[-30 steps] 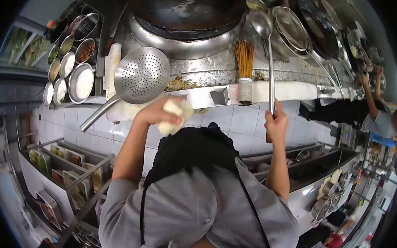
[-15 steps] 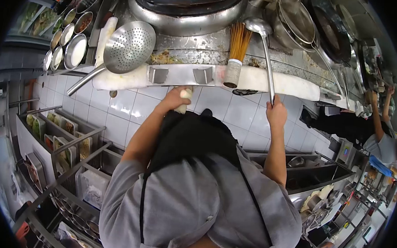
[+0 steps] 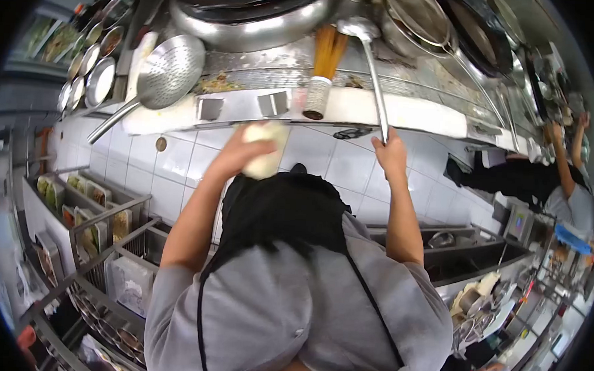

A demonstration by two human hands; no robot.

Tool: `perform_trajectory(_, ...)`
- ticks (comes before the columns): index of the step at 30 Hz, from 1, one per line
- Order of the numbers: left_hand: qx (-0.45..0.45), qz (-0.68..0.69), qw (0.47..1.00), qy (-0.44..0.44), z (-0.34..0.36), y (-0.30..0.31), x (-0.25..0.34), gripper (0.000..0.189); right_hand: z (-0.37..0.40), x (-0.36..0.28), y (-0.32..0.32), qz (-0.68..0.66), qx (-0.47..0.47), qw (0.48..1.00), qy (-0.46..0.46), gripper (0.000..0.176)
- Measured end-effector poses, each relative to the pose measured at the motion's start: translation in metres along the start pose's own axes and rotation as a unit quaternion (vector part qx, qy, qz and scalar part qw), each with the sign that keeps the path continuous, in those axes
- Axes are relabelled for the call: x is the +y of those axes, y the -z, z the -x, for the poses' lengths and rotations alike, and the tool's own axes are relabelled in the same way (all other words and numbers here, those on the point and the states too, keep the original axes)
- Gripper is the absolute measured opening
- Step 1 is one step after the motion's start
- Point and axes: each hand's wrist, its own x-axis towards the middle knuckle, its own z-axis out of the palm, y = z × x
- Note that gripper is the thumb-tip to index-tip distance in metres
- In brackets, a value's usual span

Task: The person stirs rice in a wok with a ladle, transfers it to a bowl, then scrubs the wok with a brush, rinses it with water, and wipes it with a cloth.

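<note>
Folded pale cloth (image 3: pixel 264 153) is gripped in my left hand (image 3: pixel 240 150), in front of the stove's edge. My right hand (image 3: pixel 391 153) is closed round the handle end of a long metal ladle (image 3: pixel 378 79), whose bowl rests on the stove top. Left of the ladle, a bamboo brush (image 3: pixel 324 69) lies with its bristles away from me. A perforated skimmer (image 3: pixel 172 71) lies at the left with its handle over the edge. The large wok (image 3: pixel 251 32) sits at the top of the view.
White cloth (image 3: pixel 421 116) lines the stove's front edge. Strainers (image 3: pixel 420 20) and pans stand at the upper right. Small bowls (image 3: pixel 101 81) of ingredients are at the left. Food trays (image 3: pixel 49 193) are lower left. A co-worker (image 3: pixel 568 206) stands at the far right.
The cloth in my left hand shows larger and more spread, and that hand has moved slightly left. The view has shifted, so the stove and tools appear further left. My right hand still holds the ladle.
</note>
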Motion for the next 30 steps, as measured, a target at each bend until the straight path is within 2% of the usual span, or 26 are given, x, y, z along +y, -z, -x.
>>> perform_trajectory(1, 0.025, -0.064, 0.997, -0.039, -0.015, -0.028, 0.015, 0.059, -0.002, -0.001, -0.004, 0.011, -0.001, 1.000, -0.002, 0.043)
perform_trajectory(2, -0.009, -0.180, 0.970, -0.162, -0.037, -0.049, 0.023, 0.057, -0.006, 0.002, -0.005, 0.022, -0.002, 1.000, -0.001, 0.042)
perform_trajectory(3, 0.071, -0.395, 0.808, -0.431, -0.063, -0.066, 0.025, 0.055, -0.009, 0.005, -0.006, 0.036, -0.001, 0.999, -0.001, 0.041)
perform_trajectory(5, 0.036, -0.478, 0.805, -0.350, -0.094, -0.099, 0.031, 0.061, -0.013, 0.008, -0.009, -0.006, 0.013, 1.000, 0.021, 0.035)
perform_trajectory(7, -0.058, -0.555, 0.803, -0.208, -0.117, -0.115, 0.044, 0.064, -0.012, 0.000, 0.001, -0.089, 0.004, 0.996, 0.016, 0.031)
perform_trajectory(8, -0.111, -0.585, 0.792, -0.135, -0.125, -0.121, 0.048, 0.066, -0.002, -0.009, 0.016, -0.197, -0.058, 0.977, -0.057, 0.024)
perform_trajectory(11, -0.087, -0.636, 0.750, -0.160, -0.129, -0.119, 0.049, 0.064, 0.018, -0.007, 0.034, -0.299, -0.054, 0.951, -0.064, 0.020)
perform_trajectory(14, -0.054, -0.585, 0.793, -0.159, -0.144, -0.103, 0.043, 0.061, 0.037, 0.014, 0.059, -0.284, -0.072, 0.954, -0.062, 0.021)
perform_trajectory(16, -0.076, -0.524, 0.838, -0.133, -0.114, -0.093, 0.068, 0.058, 0.051, 0.027, 0.081, -0.260, -0.078, 0.961, -0.056, 0.024)
perform_trajectory(20, -0.093, -0.318, 0.924, -0.193, -0.043, -0.048, 0.078, 0.051, 0.080, 0.040, 0.121, -0.165, -0.116, 0.976, -0.083, 0.028)
perform_trajectory(23, -0.147, -0.210, 0.956, -0.140, 0.019, -0.027, 0.108, 0.042, 0.096, 0.035, 0.119, -0.195, -0.183, 0.955, -0.132, 0.029)
perform_trajectory(25, -0.072, -0.153, 0.969, -0.182, 0.059, -0.021, 0.113, 0.037, 0.104, 0.023, 0.115, -0.248, -0.246, 0.923, -0.161, 0.030)
perform_trajectory(27, -0.051, -0.082, 0.980, -0.172, 0.076, 0.014, 0.096, 0.044, 0.105, 0.013, 0.113, -0.267, -0.293, 0.902, -0.171, 0.029)
perform_trajectory(28, -0.040, -0.047, 0.984, -0.168, 0.085, 0.026, 0.093, 0.047, 0.099, 0.012, 0.110, -0.254, -0.295, 0.910, -0.144, 0.032)
perform_trajectory(29, -0.051, -0.018, 0.990, -0.131, 0.096, 0.036, 0.095, 0.054, 0.087, 0.016, 0.102, -0.194, -0.247, 0.947, -0.069, 0.032)
perform_trajectory(30, -0.025, -0.003, 0.990, -0.136, 0.103, 0.045, 0.091, 0.057, 0.074, 0.022, 0.091, -0.133, -0.197, 0.971, 0.006, 0.033)
